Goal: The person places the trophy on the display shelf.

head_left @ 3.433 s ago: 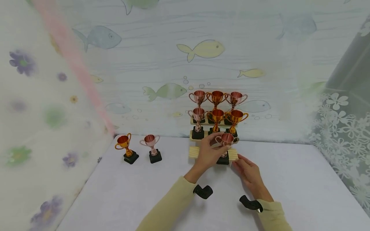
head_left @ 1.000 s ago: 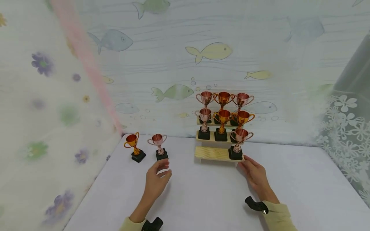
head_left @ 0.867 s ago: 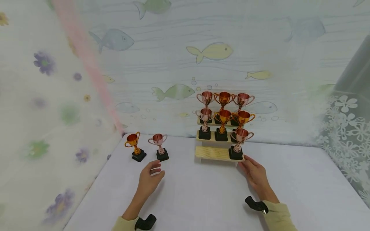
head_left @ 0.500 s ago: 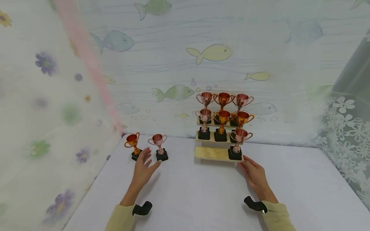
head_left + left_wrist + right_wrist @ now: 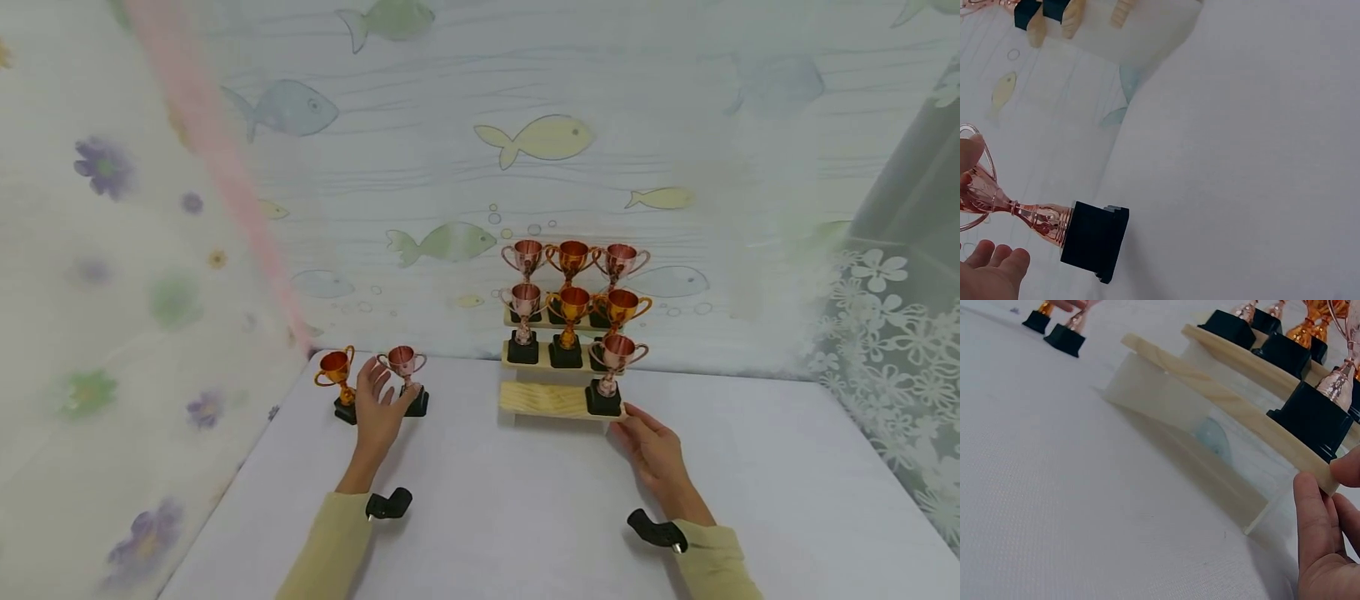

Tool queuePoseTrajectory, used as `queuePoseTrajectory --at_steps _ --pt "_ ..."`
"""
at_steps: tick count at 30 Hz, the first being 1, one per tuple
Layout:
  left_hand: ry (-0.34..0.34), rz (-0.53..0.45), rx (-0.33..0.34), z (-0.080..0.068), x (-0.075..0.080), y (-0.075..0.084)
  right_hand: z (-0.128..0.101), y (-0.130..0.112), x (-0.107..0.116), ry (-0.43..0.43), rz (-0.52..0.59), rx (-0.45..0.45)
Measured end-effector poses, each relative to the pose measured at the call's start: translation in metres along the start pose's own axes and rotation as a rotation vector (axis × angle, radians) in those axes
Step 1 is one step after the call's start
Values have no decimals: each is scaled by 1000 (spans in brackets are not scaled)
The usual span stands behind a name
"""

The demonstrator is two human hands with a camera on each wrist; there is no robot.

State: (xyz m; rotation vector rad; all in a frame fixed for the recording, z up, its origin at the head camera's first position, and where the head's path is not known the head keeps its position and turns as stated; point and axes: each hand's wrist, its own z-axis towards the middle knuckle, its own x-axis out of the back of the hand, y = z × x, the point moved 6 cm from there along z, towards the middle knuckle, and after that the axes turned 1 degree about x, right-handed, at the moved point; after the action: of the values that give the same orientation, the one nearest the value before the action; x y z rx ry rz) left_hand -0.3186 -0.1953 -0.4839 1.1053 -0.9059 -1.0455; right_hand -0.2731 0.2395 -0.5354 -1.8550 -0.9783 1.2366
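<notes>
The white table (image 5: pixel 525 517) bears a three-tier wooden stand (image 5: pixel 540 398) at its back edge. The right hand (image 5: pixel 654 450), fingers straight, rests against the stand's lowest step. The left hand (image 5: pixel 377 404), fingers spread and relaxed, flanks the copper trophy (image 5: pixel 403 375) at rear left, not gripping it.

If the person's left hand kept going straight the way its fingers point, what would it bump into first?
Most likely the rose-coloured trophy on the table. The left hand is open right at it, fingers beside its cup and stem. The gold trophy stands just left of that line.
</notes>
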Motion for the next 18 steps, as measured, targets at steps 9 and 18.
queuePoseTrajectory --at_steps 9,18 --pt "50 -86 -70 18 2 4 1 2 1 2 25 -7" --pt "61 -63 -60 19 2 7 2 1 1 5 37 -6"
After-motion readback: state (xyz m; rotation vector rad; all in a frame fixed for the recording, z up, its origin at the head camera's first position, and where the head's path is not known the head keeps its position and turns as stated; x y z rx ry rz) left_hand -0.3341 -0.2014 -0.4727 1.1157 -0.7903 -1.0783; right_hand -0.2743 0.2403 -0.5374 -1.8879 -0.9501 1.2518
